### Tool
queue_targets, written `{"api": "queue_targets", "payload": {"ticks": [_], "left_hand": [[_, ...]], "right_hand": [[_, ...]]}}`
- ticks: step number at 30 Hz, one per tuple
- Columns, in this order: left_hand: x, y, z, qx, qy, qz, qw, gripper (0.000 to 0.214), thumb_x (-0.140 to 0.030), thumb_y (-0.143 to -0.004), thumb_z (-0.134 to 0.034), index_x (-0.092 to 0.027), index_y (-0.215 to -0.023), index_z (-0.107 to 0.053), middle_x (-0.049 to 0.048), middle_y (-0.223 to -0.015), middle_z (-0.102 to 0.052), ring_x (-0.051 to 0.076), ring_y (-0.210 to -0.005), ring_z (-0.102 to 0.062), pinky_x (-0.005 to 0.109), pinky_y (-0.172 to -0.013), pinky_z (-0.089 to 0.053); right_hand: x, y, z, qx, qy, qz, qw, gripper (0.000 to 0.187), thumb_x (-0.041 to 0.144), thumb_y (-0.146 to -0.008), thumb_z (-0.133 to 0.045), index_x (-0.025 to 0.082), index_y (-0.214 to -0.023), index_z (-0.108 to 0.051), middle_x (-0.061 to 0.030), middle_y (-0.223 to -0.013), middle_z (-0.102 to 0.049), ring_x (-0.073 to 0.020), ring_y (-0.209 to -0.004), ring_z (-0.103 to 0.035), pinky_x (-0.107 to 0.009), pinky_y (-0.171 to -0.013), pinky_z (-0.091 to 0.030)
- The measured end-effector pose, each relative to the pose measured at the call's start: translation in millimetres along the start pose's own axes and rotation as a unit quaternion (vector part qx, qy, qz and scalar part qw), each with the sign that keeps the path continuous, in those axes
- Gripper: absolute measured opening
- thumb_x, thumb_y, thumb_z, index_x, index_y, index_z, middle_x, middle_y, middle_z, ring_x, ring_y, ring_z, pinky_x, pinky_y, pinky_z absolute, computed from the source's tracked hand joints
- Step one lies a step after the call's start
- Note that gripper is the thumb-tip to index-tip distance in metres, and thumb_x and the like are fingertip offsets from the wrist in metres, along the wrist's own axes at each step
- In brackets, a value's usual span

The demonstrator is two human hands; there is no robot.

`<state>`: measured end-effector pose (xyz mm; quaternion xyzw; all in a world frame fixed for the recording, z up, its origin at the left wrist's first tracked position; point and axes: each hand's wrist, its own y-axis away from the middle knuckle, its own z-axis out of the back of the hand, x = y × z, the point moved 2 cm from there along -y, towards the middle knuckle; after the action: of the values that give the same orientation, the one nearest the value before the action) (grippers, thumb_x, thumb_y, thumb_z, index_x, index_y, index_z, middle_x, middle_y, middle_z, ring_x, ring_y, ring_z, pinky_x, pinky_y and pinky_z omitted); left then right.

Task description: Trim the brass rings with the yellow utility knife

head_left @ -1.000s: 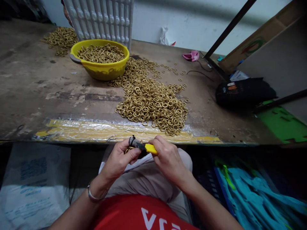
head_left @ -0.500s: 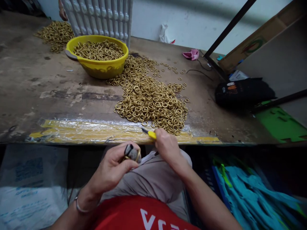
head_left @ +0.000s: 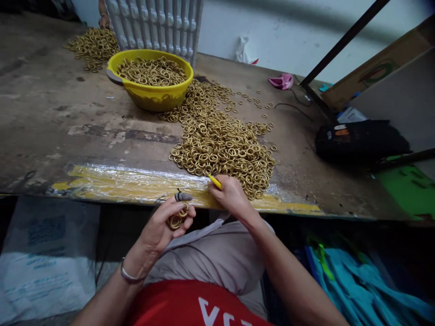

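Observation:
My left hand (head_left: 163,224) is closed around several gold-coloured rings (head_left: 176,222), just in front of the table edge. One of its fingers wears a grey finger cover (head_left: 184,196) tied with black cord. In my right hand (head_left: 231,195) is a yellow-handled knife (head_left: 215,182), pointing up and to the left; its blade cannot be made out clearly. That hand is at the near edge of a big heap of the same rings (head_left: 224,145). Behind the heap stands a yellow basin (head_left: 156,97) filled with rings.
Clear and yellow tape (head_left: 115,183) covers the table's front edge. A ribbed grey radiator-like panel (head_left: 156,27) stands behind the basin, with another person's hand (head_left: 103,21) and a second ring heap (head_left: 93,47) beside it. To the right lie a black bag (head_left: 362,140) and a pink cloth (head_left: 281,81).
My left hand has turned and its fingers have loosened, showing the rings in it. The knife in my right hand has tilted upward. The whole view has shifted slightly.

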<state>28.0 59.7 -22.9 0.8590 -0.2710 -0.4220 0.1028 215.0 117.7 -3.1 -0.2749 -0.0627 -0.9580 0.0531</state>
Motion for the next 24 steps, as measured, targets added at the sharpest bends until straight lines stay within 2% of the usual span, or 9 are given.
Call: {"api": "queue_targets", "payload": {"ticks": [2, 5, 8, 11, 13, 15, 18, 21, 24], "left_hand": [[1.7, -0.9, -1.6, -0.007, -0.014, -0.012, 1.0, 0.029, -0.037, -0.077, -0.073, -0.014, -0.091, -0.061, 0.0089, -0.086, -0.069, 0.012, -0.057, -0.058, 0.014, -0.034, -0.032], [3.9, -3.2, -7.2, -0.048, -0.105, -0.062, 0.991, 0.032, -0.036, -0.073, -0.078, -0.014, -0.092, -0.063, 0.0049, -0.078, -0.069, 0.009, -0.048, -0.053, 0.015, -0.033, -0.031], [2.9, -1.8, -13.2, -0.115, -0.197, -0.134, 0.964, 0.03, -0.029, -0.069, -0.081, -0.016, -0.09, -0.063, 0.0006, -0.07, -0.068, 0.009, -0.049, -0.054, 0.017, -0.041, -0.04], [-0.5, 3.2, -17.1, -0.153, -0.269, -0.188, 0.932, 0.024, -0.026, -0.069, -0.081, -0.016, -0.085, -0.066, 0.0011, -0.074, -0.069, 0.011, -0.058, -0.058, 0.02, -0.053, -0.048], [-2.2, 6.0, -17.4, -0.156, -0.312, -0.197, 0.916, 0.017, -0.027, -0.071, -0.078, -0.016, -0.078, -0.068, -0.0002, -0.065, -0.065, 0.01, -0.055, -0.054, 0.02, -0.052, -0.045], [-2.2, 6.9, -15.3, -0.146, -0.314, -0.174, 0.922, 0.017, -0.03, -0.074, -0.076, -0.015, -0.074, -0.068, -0.002, -0.055, -0.059, 0.008, -0.048, -0.048, 0.019, -0.046, -0.039], [1.1, 5.5, -11.3, -0.1, -0.228, -0.102, 0.963, 0.024, -0.036, -0.076, -0.074, -0.014, -0.072, -0.067, -0.0035, -0.048, -0.052, 0.007, -0.039, -0.041, 0.018, -0.037, -0.03], [3.7, 4.4, -10.3, -0.048, -0.148, -0.061, 0.986, 0.03, -0.041, -0.075, -0.075, -0.011, -0.076, -0.068, -0.0029, -0.049, -0.053, 0.005, -0.037, -0.04, 0.016, -0.035, -0.028], [5.1, 4.9, -11.8, -0.026, -0.127, -0.05, 0.99, 0.033, -0.043, -0.076, -0.075, -0.011, -0.078, -0.068, -0.003, -0.05, -0.053, 0.004, -0.036, -0.04, 0.015, -0.035, -0.027]], "right_hand": [[6.0, 8.1, 1.8, 0.054, -0.233, -0.033, 0.97, 0.023, 0.033, -0.084, -0.057, 0.018, -0.067, -0.055, 0.0017, -0.061, -0.054, -0.0093, -0.051, -0.044, -0.023, -0.052, -0.033], [19.2, 23.2, -2.1, 0.138, -0.502, -0.116, 0.846, 0.032, 0.046, -0.074, -0.068, 0.018, -0.071, -0.054, 0.0031, -0.06, -0.056, -0.0051, -0.041, -0.034, -0.021, -0.041, -0.027], [29.3, 35.1, -9.8, 0.155, -0.605, -0.172, 0.762, 0.037, 0.044, -0.066, -0.077, 0.018, -0.074, -0.051, 0.0056, -0.057, -0.054, -0.0031, -0.039, -0.032, -0.018, -0.038, -0.024], [34.3, 41.5, -16.2, 0.16, -0.63, -0.179, 0.739, 0.037, 0.041, -0.066, -0.078, 0.019, -0.073, -0.05, 0.01, -0.049, -0.043, -0.0031, -0.039, -0.03, -0.017, -0.038, -0.023], [35.6, 43.6, -17.6, 0.157, -0.627, -0.17, 0.744, 0.037, 0.043, -0.067, -0.077, 0.02, -0.073, -0.049, 0.0107, -0.049, -0.039, -0.0037, -0.039, -0.029, -0.017, -0.039, -0.024], [35.9, 45.3, -16.9, 0.153, -0.604, -0.152, 0.767, 0.036, 0.046, -0.071, -0.073, 0.02, -0.073, -0.048, 0.0101, -0.05, -0.038, -0.0045, -0.04, -0.029, -0.018, -0.04, -0.023], [33.9, 49.8, -11.8, 0.111, -0.504, -0.096, 0.851, 0.034, 0.049, -0.082, -0.061, 0.02, -0.07, -0.047, 0.0076, -0.055, -0.038, -0.0065, -0.045, -0.03, -0.021, -0.044, -0.024], [30.0, 59.2, -3.7, 0.013, -0.29, -0.006, 0.957, 0.03, 0.038, -0.09, -0.052, 0.02, -0.066, -0.046, 0.0042, -0.059, -0.041, -0.0099, -0.054, -0.037, -0.024, -0.054, -0.029], [27.1, 71.2, -0.5, -0.025, -0.106, 0.064, 0.992, 0.014, 0.018, -0.088, -0.049, 0.019, -0.074, -0.053, 0.0001, -0.068, -0.055, -0.0131, -0.063, -0.048, -0.025, -0.062, -0.034]]}}
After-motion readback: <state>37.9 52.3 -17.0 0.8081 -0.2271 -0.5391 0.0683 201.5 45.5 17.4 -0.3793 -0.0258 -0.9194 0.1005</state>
